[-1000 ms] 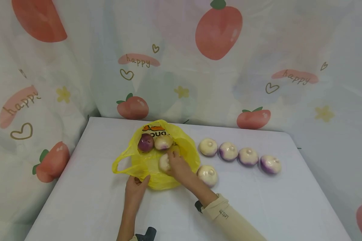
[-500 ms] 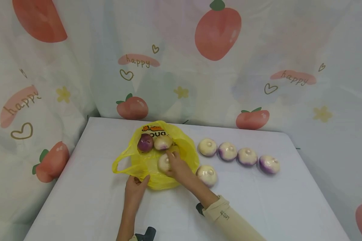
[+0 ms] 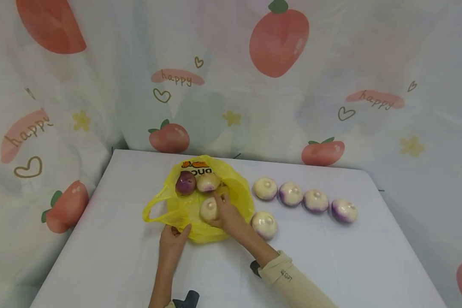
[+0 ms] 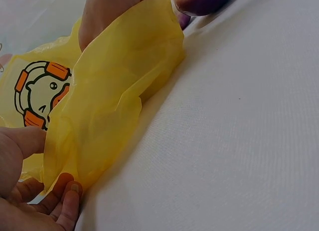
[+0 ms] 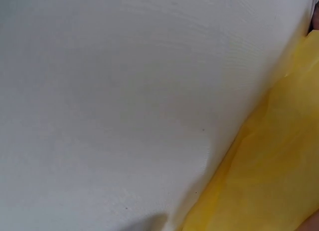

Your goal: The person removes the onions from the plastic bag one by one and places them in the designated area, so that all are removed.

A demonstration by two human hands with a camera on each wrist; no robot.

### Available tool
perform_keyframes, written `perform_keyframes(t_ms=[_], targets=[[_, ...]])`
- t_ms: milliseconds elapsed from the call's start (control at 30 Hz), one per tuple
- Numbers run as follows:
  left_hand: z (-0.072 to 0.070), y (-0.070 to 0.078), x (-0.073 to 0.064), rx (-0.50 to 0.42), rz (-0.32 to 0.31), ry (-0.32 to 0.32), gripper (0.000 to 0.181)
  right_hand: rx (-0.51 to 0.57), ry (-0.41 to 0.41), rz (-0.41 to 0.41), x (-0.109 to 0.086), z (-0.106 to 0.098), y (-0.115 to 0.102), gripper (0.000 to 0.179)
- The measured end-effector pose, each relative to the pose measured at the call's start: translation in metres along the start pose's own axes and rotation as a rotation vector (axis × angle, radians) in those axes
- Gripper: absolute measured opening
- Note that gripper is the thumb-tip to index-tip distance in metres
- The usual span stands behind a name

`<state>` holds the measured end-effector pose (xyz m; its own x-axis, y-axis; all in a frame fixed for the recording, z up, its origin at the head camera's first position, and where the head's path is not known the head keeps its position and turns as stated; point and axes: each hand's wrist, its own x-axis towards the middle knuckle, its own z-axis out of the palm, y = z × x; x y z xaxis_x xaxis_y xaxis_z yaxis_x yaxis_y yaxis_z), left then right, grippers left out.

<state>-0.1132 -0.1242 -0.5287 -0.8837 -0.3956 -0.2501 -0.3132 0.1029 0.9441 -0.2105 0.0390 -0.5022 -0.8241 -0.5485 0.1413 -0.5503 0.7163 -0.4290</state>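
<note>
- On the white-covered table (image 3: 100,239), left of its middle, lies a thin, crinkled, see-through yellow plastic bag (image 3: 240,184), its mouth spread wide toward the head camera and one looped handle stretched out to the left.
- Its far inner wall carries a printed cartoon figure, outlined in black with orange patches, above dark letters that read upside down.
- Inside the bag, at the far left, sits a glossy, deep purple round bulb (image 3: 185,183) with bright highlights.
- Right beside it is a squat, shiny cream bulb (image 3: 208,182) with a purple mark low on its near side.
- Nearer the bag's front, also inside it, is a smooth, rounded off-white bulb (image 3: 208,209) with a small pale knob on top; part of it is covered by fingers.
- The right hand (image 3: 229,214) reaches into the bag and grips this off-white bulb, thumb on the near side and fingers on the far side.
- The left hand (image 3: 172,239) pinches the bag's front edge, thumb on one face of the film and fingertips on the other.
- Just outside the bag's right edge rests a cream bulb with a faint purple flank (image 3: 264,225), partly behind the right forearm.
- Beyond it, four glossy white-and-purple bulbs (image 3: 315,201) form a slanting row, the rightmost showing the broadest purple.
</note>
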Motion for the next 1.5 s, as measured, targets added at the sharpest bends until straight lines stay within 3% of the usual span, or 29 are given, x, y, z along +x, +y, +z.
perform_keyframes(t_ms=[400,667,1033,1333,1500], targets=[[0.000,-0.001,0.000,-0.008,0.020,-0.006,0.049,-0.001,-0.031,0.007,-0.002,-0.002,-0.002,0.087],[0.000,-0.002,0.000,-0.005,0.024,0.002,0.051,-0.038,0.094,-0.037,0.000,-0.009,-0.006,0.085],[0.000,-0.001,-0.001,-0.011,0.027,0.002,0.049,0.166,0.097,0.120,-0.002,-0.018,-0.008,0.085],[0.000,-0.001,-0.001,-0.015,0.037,-0.004,0.049,0.140,0.240,0.088,-0.008,-0.029,-0.008,0.083],[0.000,-0.001,0.000,-0.002,0.032,0.002,0.049,0.226,0.289,0.084,-0.012,-0.033,-0.009,0.086]])
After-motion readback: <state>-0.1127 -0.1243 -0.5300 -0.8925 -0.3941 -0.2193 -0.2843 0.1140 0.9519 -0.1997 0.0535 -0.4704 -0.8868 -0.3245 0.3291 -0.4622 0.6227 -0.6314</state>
